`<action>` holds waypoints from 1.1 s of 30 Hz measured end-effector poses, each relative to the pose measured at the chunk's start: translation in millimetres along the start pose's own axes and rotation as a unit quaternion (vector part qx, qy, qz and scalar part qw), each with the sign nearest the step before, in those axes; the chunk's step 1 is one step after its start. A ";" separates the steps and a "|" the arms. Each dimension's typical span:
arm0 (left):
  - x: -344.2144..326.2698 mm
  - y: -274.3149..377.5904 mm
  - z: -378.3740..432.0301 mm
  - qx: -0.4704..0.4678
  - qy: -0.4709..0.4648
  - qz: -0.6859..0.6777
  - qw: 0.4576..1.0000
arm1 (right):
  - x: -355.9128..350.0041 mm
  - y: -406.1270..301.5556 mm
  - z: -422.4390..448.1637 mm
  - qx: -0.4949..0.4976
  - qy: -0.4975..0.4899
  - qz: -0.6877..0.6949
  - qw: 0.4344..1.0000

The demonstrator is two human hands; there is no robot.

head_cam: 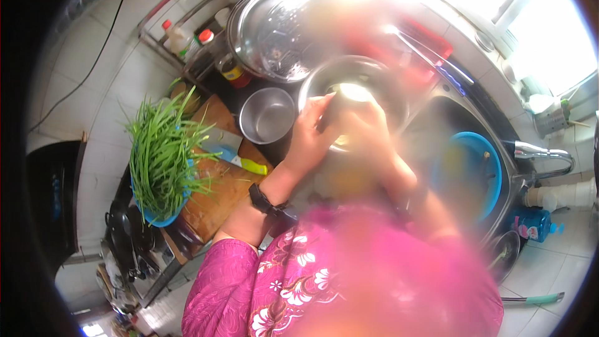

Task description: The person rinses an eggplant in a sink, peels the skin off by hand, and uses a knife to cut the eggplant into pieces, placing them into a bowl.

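Both of my hands are over a wide stainless steel bowl [398, 75] on the counter. My left hand [309, 128] grips the near left side of a roundish object [352, 92] with a bright, pale top. My right hand [372, 126] is wrapped around its right side. Glare and a smear on the lens blur this object, so its exact kind is unclear. Small pale pieces [341, 140] show inside the bowl below my hands. Left of the bowl stands a smaller, deep metal bowl [267, 116].
Green leafy stalks [164, 159] overflow a blue basket [164, 221] on a wooden cutting board [220, 196]. A knife with a yellow-green handle [254, 166] lies there. At right, a blue basin [495, 173] sits in the sink near the faucet [545, 152]. A large steel lid [276, 32] leans behind.
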State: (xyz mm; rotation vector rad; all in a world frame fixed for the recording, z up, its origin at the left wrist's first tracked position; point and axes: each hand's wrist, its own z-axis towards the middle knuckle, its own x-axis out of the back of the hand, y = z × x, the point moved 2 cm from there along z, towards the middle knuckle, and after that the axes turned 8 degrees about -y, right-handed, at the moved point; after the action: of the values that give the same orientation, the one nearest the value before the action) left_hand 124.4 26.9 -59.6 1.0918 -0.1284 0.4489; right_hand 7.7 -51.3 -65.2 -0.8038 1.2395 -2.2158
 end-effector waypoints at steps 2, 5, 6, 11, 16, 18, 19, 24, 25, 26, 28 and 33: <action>-2.0 27.9 18.1 0.002 -0.029 0.096 0.995 | 7.7 6.9 4.8 0.026 0.010 -0.052 0.998; -15.6 24.6 24.1 0.001 -0.001 0.102 0.995 | 10.7 17.7 5.7 0.035 0.064 -0.221 0.973; -21.2 20.8 25.0 0.002 0.021 0.080 0.997 | 14.2 16.7 7.9 0.026 0.065 -0.223 0.972; -36.6 18.5 35.8 0.006 0.068 0.069 0.995 | 25.8 18.6 12.8 -0.045 0.110 -0.054 0.991; -32.4 10.7 48.1 0.143 0.063 0.114 0.981 | 42.6 29.3 14.2 0.004 0.039 -0.029 0.999; -31.6 -2.3 46.9 0.147 0.088 0.040 0.984 | 47.9 10.7 22.5 -0.098 0.008 0.164 0.982; -28.7 -3.1 46.1 0.155 0.093 0.059 0.982 | 46.5 6.0 24.5 -0.158 -0.012 0.272 0.949; -27.9 -1.7 60.6 0.228 0.134 -0.033 0.964 | 34.7 37.2 11.6 -0.178 -0.022 0.072 0.981; -28.1 2.9 60.2 0.241 0.139 -0.051 0.959 | 31.6 41.1 7.1 -0.191 -0.046 0.039 0.980; -28.4 13.6 59.7 0.239 0.128 -0.033 0.962 | 31.6 45.2 6.4 -0.132 -0.062 0.007 0.989; -29.0 10.4 55.7 0.241 0.099 -0.033 0.965 | 30.7 23.6 7.9 -0.194 -0.033 0.087 0.977; -32.8 0.0 43.4 0.230 0.068 -0.133 0.962 | 30.8 9.0 6.4 -0.157 0.041 0.129 0.978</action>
State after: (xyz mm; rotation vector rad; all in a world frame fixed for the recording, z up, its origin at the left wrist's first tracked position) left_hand 99.8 -20.7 -49.9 1.5054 0.2544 0.3154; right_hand -8.9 -79.3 -62.4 -0.6269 1.6599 -1.8890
